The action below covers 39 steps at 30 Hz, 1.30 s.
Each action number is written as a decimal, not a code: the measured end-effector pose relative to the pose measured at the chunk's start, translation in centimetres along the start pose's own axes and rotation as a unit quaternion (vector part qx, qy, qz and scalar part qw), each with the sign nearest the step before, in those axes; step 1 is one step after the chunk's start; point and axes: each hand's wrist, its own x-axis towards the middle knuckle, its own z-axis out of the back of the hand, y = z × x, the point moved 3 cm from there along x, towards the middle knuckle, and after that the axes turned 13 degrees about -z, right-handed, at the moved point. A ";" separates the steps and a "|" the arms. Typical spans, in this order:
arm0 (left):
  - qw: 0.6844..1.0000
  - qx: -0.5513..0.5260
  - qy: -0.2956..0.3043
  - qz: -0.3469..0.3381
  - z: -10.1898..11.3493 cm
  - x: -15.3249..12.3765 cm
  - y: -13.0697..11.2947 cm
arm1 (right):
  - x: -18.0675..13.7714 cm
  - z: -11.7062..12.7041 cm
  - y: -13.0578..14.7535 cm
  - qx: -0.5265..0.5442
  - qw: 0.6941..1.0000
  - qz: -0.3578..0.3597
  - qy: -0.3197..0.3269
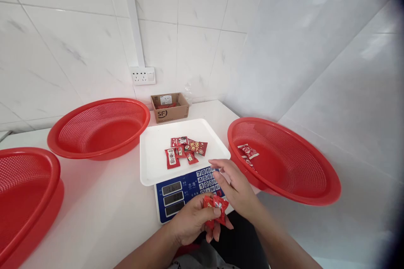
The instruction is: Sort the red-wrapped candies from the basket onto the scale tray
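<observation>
My left hand (192,220) is closed around small red snack packets (221,207), held in front of the scale's near edge. My right hand (235,185) is raised above the keypad side of the blue digital scale (189,189), its fingers apart and nothing in them. On the scale sits a white tray (154,147). Several red snack packets (191,157) lie grouped in the middle of the tray, some overlapping. The right-hand red basket (284,193) is just beyond my right hand, with a few red-and-white packets (249,151) against its left inner side.
One red basket (97,151) stands behind left, another red basket (50,176) at the near left. A small cardboard box (173,113) with red contents is against the tiled wall, below a power socket (143,76). The white table (91,193) ends near the right basket.
</observation>
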 end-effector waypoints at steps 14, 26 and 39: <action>0.998 0.032 0.056 0.016 0.0 -0.3 0.3 | 7.4 -3.1 1.2 -0.188 0.969 0.129 0.093; 0.997 0.010 0.070 0.011 0.1 -0.3 0.7 | 7.3 -5.4 4.7 -0.259 0.933 0.111 0.223; 0.998 0.032 0.056 0.009 -0.2 -0.3 0.6 | 9.2 -6.5 4.2 -0.296 0.930 0.091 0.199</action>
